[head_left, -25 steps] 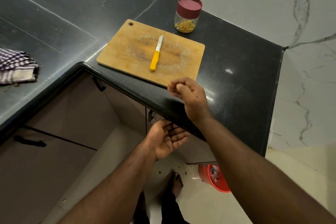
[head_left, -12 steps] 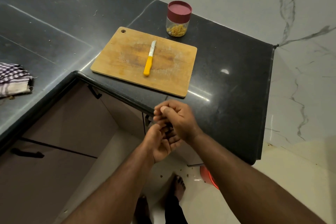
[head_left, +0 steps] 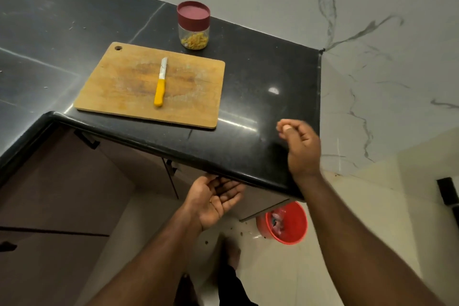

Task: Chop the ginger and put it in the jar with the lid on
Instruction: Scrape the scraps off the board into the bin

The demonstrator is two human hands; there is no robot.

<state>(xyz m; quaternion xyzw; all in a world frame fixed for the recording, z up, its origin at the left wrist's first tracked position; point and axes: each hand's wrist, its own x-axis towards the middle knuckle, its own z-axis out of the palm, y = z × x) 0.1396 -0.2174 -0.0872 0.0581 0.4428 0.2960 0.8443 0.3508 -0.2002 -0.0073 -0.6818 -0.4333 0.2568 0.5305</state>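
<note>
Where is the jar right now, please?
In the head view, the jar stands lid-on on the counter, just beyond the board's far right corner.

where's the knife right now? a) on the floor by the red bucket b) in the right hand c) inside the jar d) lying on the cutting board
d, the yellow-handled knife lies flat on the wooden cutting board, apart from both hands.

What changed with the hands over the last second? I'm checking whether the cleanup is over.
The right hand moved from above the left palm out to the right over the countertop, fingers loosely curled. The left hand stayed cupped, palm up, below the counter edge. Knife, cutting board and lidded jar stayed put.
</note>
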